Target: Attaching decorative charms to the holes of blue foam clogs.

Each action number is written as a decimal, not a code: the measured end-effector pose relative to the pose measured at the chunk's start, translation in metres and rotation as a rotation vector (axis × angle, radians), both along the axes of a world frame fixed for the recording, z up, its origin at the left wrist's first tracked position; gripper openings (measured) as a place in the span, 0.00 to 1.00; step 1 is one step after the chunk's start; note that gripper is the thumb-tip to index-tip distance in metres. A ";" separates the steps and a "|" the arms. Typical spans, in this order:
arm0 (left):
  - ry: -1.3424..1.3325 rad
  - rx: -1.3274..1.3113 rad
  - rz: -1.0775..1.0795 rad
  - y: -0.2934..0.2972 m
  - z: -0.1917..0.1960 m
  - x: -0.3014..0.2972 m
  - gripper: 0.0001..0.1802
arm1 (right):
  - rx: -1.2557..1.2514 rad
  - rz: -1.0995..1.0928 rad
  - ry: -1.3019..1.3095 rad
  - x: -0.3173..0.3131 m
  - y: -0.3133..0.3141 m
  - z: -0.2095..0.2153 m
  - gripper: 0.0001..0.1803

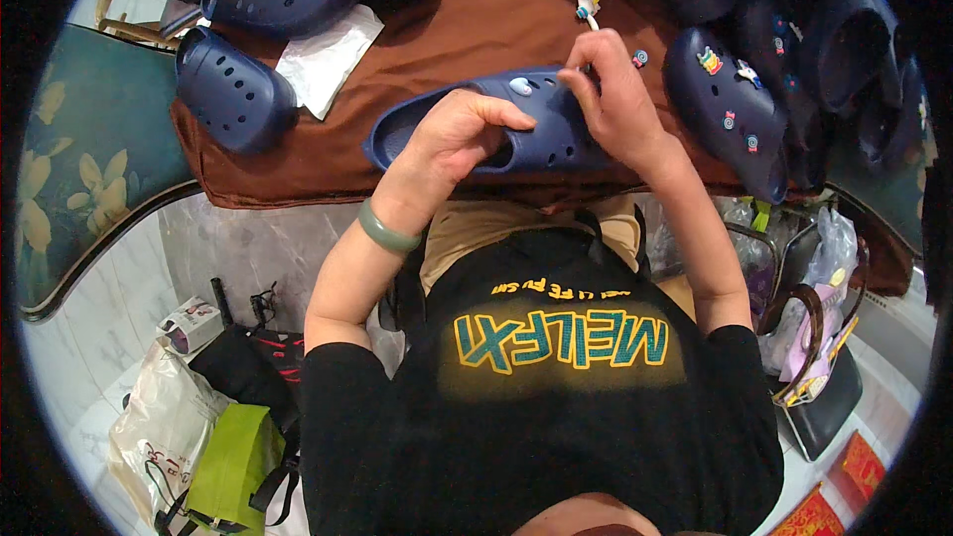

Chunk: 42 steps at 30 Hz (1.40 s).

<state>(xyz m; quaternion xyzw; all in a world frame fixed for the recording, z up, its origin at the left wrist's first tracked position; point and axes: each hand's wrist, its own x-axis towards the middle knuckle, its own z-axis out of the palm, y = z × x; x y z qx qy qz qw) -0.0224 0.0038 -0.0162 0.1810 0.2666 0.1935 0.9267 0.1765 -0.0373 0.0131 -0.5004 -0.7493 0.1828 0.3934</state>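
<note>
A navy blue clog (571,124) lies sideways on the brown cloth, its holed toe to the right. On its upper sits a small white and pale blue charm (520,86). My left hand (462,134) grips the clog around its opening, thumb laid over the upper. Above the toe, my right hand (611,89) is closed, thumb and forefinger pinched close to the holes. What the pinch holds is hidden. Just beyond those knuckles, a thin white stick-like piece with a colourful figure (588,8) shows; whether my hand holds it, I cannot tell.
To the right, a navy clog (725,104) carries several charms, beside a heap of dark clogs. A loose round charm (639,59) lies near my right hand. Plain clogs (236,89) and a white paper (330,60) lie at left. Bags (233,467) stand below the brown-covered table (476,0).
</note>
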 end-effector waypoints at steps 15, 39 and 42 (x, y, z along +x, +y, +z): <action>0.063 0.236 0.100 -0.009 0.011 0.000 0.14 | -0.056 0.059 -0.213 -0.032 0.008 0.007 0.08; 0.040 0.586 0.067 -0.009 -0.013 -0.004 0.16 | 0.139 -0.438 -0.655 0.048 0.067 -0.037 0.19; 0.065 0.575 0.054 -0.009 -0.009 -0.005 0.16 | 0.111 -0.455 -0.689 0.041 0.074 -0.041 0.22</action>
